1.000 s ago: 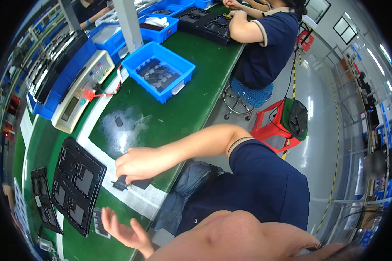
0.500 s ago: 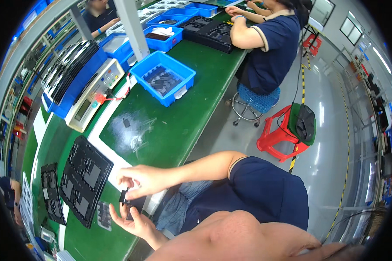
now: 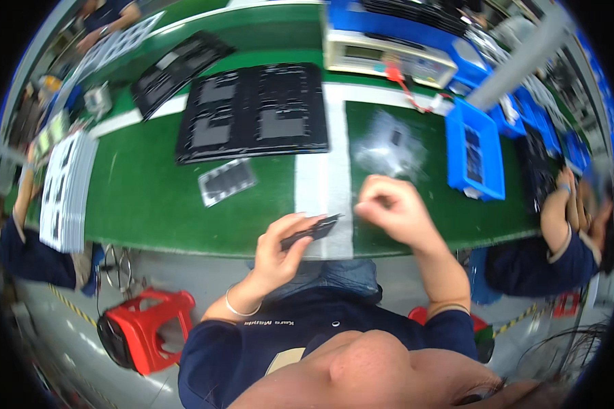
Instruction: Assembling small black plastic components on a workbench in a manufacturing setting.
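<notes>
In my left hand (image 3: pixel 278 251) is a thin, flat black part (image 3: pixel 311 232), pinched between thumb and fingers and tilted above the table's front edge. My right hand (image 3: pixel 397 208) hovers to the right of it with curled fingers; whatever they hold, if anything, is hidden. Beyond my left hand lies a small clear sheet with dark pieces (image 3: pixel 228 181). A large black tray (image 3: pixel 247 102) with grey recessed panels is farther back. Crumpled clear plastic film (image 3: pixel 385 151), with a small dark piece (image 3: pixel 396 138) on it, lies beyond my right hand.
A blue bin (image 3: pixel 499 160) of dark parts stands at the right. At the back are a beige instrument (image 3: pixel 389 60) with a red lead and another black tray (image 3: pixel 177 70). White stacked trays (image 3: pixel 68 194) rise at the left. Co-workers sit at both sides; a red stool (image 3: pixel 150 327) is behind.
The view has swung round to face the table squarely. My right hand, earlier close over the black part at my left hand, is now apart from it. My left hand keeps the part.
</notes>
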`<state>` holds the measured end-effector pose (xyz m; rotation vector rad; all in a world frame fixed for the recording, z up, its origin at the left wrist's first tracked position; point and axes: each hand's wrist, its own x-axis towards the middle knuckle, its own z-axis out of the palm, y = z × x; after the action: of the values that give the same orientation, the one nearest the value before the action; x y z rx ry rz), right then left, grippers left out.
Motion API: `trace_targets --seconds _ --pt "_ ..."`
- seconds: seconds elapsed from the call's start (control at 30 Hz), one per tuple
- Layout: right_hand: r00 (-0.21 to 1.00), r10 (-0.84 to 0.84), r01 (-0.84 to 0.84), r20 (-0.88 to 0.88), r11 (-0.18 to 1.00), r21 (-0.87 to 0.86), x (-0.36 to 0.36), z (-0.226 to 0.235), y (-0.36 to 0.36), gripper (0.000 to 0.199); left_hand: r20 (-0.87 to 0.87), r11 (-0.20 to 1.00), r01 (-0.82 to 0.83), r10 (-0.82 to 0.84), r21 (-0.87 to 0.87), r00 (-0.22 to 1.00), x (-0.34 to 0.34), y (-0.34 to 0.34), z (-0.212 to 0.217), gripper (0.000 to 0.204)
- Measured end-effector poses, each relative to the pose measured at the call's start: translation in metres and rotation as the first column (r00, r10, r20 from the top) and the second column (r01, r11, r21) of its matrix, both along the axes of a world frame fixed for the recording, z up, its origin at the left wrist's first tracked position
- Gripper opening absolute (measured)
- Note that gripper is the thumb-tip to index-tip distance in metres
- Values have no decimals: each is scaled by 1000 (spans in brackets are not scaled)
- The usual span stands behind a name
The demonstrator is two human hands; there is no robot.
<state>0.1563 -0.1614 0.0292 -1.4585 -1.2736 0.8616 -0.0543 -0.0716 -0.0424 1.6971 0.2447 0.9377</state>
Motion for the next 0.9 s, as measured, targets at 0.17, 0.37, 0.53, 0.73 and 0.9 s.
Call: trace_targets --seconds 0.17,0.37,0.53,0.73,0.9 --pt "461 -335 281 822 933 223 61 -13 13 25 -26 988 -22 18 -152 1000 -6 6 7 44" --pt "521 -466 334 715 882 331 47 -21 11 30 107 930 39 1 -367 994 7 5 8 42" --pt "988 80 -117 128 944 309 -5 -16 8 24 98 930 62 -28 -363 995 20 2 23 44" --pt "989 -64 102 -130 943 317 -25 -31 11 19 164 978 -77 110 -194 980 27 4 28 51" --pt "981 -154 187 -120 918 350 -34 -32 2 16 103 969 -199 185 144 977 31 18 43 47"
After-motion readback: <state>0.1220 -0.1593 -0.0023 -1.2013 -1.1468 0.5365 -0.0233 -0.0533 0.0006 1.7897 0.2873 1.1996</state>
